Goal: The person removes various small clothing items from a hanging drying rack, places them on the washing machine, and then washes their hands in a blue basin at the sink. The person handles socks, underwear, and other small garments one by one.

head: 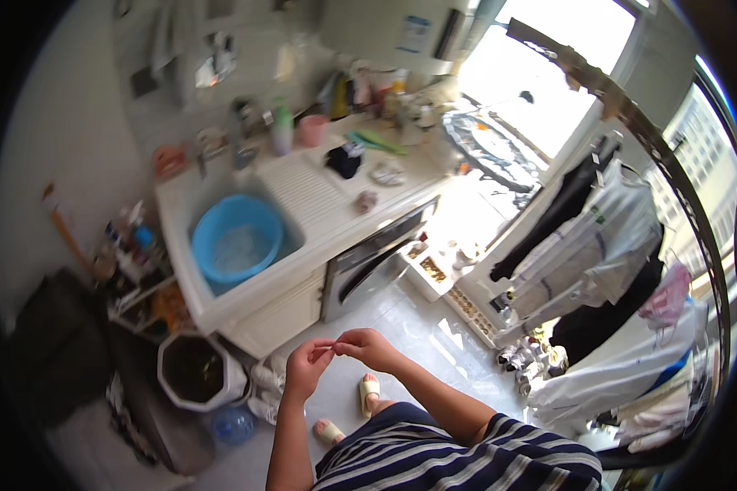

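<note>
My left hand (307,367) and my right hand (363,348) meet in front of my body, fingertips touching. Whether anything small is pinched between them I cannot tell. Beyond them stands a white laundry sink (178,239), and inside it a blue plastic basin (204,245) holds cloudy, sudsy water (241,247). On the counter beside the ridged washboard (307,191) lie a bunched black cloth (344,161), a pale cloth item (387,173) and a small greyish-pink bundle (366,201). Neither hand touches the sink or counter.
Behind the basin are a faucet (241,138), a pump bottle (282,132) and a pink cup (312,131). A front-loading appliance (368,264) sits under the counter. Hanging clothes (589,245) line the right. A white planter (221,399), shoes (264,410) and a blue water jug (233,425) stand left.
</note>
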Tool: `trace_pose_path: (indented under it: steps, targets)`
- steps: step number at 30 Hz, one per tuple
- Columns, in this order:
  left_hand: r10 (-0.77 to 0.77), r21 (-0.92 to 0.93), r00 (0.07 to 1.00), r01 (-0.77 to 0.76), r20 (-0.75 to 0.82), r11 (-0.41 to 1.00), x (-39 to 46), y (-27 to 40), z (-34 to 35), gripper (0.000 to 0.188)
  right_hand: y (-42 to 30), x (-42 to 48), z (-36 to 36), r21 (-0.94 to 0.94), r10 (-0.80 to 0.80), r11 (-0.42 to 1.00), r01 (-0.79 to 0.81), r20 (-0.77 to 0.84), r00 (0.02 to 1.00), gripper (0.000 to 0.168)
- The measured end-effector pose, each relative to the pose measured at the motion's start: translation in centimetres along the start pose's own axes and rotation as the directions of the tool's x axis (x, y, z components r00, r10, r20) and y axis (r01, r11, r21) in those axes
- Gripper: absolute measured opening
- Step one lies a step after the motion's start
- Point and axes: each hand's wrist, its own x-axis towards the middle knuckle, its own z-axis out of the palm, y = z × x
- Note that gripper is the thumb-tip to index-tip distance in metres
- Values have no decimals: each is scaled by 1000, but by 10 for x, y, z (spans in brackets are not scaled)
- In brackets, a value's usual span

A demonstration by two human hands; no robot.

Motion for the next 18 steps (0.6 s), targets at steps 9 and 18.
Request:
trace_pose_path:
  steps: [9, 18]
  targets:
    - [294, 157, 829, -409, 477, 899, 182, 116, 199, 20, -81, -85, -275, -7, -411, 842, 539, -655, 634, 31]
    - [745, 204, 418, -908, 519, 367, 324, 292, 386, 50, -171, -40, -467, -687, -577, 712, 142, -689, -439, 60]
